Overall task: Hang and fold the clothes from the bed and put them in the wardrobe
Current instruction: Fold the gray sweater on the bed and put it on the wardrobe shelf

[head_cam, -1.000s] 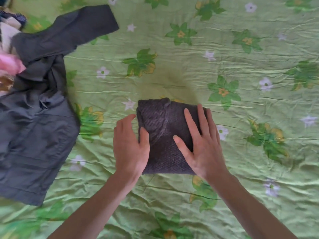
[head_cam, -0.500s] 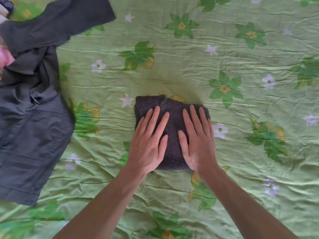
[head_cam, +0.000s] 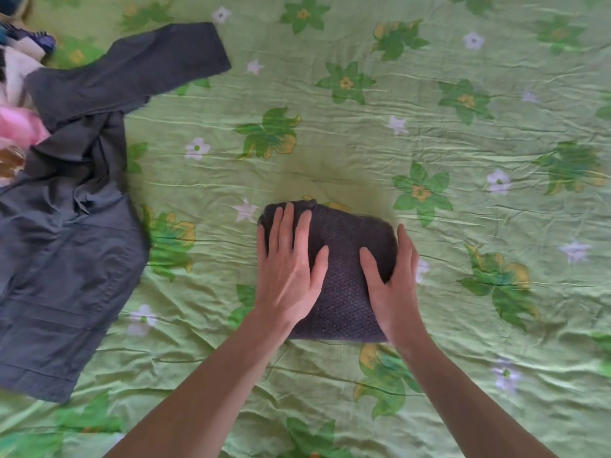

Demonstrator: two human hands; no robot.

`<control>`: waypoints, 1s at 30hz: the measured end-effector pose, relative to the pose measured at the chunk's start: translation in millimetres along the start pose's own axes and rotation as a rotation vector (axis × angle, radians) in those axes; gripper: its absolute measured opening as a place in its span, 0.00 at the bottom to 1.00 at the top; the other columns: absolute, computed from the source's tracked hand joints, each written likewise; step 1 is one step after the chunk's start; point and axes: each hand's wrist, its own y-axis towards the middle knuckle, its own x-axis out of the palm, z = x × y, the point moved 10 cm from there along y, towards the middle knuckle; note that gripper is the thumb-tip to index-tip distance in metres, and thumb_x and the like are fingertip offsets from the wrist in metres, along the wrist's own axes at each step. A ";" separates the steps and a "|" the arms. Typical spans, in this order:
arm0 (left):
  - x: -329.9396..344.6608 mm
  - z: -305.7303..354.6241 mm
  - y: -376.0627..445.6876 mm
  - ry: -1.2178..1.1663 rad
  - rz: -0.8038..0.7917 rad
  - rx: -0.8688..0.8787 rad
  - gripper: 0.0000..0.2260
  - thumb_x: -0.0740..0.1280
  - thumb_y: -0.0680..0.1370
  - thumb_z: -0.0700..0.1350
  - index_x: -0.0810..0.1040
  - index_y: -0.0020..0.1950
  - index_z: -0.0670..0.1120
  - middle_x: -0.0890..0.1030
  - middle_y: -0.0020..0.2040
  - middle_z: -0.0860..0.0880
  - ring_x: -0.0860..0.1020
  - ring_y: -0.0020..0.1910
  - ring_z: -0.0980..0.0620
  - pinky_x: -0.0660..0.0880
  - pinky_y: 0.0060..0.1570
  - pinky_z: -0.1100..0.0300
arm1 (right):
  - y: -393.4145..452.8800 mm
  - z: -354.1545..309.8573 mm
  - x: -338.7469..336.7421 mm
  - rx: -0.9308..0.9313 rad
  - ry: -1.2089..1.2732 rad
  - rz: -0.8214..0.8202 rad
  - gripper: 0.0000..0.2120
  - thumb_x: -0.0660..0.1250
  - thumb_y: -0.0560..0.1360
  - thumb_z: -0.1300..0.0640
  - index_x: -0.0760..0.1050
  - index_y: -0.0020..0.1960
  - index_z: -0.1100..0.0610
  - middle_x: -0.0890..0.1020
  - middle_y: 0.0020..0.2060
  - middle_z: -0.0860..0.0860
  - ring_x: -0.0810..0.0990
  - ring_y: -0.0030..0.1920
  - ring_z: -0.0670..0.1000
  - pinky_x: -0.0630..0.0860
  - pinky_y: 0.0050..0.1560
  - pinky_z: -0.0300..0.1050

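Folded knit sweater (head_cam: 344, 259) lies lengthwise, pointing away between both hands.

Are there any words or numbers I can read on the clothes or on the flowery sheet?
No readable text: there are no words, numbers, labels or brand marks anywhere.
Folded dark knit sweater: plain knit, no tag showing.
Grey shirt: no label showing.
Green sheet: only printed flowers and leaves.
Pile of clothes at the left edge: too blurred to tell if anything is written there.
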 end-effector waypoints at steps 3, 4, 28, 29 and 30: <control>9.5 -9.4 -0.6 -0.034 -0.036 -0.035 0.31 0.50 0.85 0.62 0.58 0.85 0.49 0.56 0.86 0.42 0.54 0.85 0.43 0.55 0.81 0.35 | 1.4 23.6 -0.8 0.236 0.192 -0.016 0.50 0.76 0.65 0.28 0.61 0.81 0.42 0.72 0.75 0.44 0.74 0.71 0.46 0.74 0.72 0.52; 8.1 -11.8 -0.1 -0.070 -0.017 -0.063 0.30 0.51 0.85 0.63 0.58 0.85 0.50 0.55 0.86 0.43 0.53 0.85 0.43 0.55 0.81 0.35 | 4.4 27.9 -3.3 0.280 0.244 -0.014 0.51 0.78 0.61 0.29 0.66 0.79 0.44 0.76 0.71 0.44 0.78 0.67 0.45 0.77 0.69 0.52; -109.4 -7.3 -40.6 -1.211 -0.288 -0.652 0.46 0.83 0.56 0.71 0.78 0.68 0.54 0.88 0.56 0.55 0.87 0.54 0.54 0.82 0.50 0.57 | -72.6 -92.7 -78.2 0.328 0.337 -0.056 0.51 0.82 0.56 0.29 0.69 0.73 0.47 0.82 0.59 0.45 0.85 0.53 0.48 0.81 0.47 0.46; -129.2 3.2 -40.9 -1.219 -0.276 -0.622 0.46 0.83 0.56 0.72 0.78 0.69 0.53 0.88 0.57 0.55 0.87 0.54 0.54 0.82 0.49 0.59 | -81.7 -109.1 -91.6 0.335 0.361 -0.054 0.52 0.83 0.57 0.31 0.66 0.75 0.45 0.81 0.60 0.46 0.85 0.53 0.50 0.82 0.47 0.48; -151.1 15.7 -41.2 -1.227 -0.269 -0.591 0.45 0.83 0.57 0.71 0.78 0.69 0.53 0.87 0.57 0.55 0.87 0.55 0.54 0.83 0.46 0.62 | -91.6 -126.6 -106.6 0.346 0.383 -0.050 0.53 0.83 0.57 0.32 0.65 0.76 0.43 0.80 0.61 0.47 0.85 0.54 0.52 0.83 0.49 0.51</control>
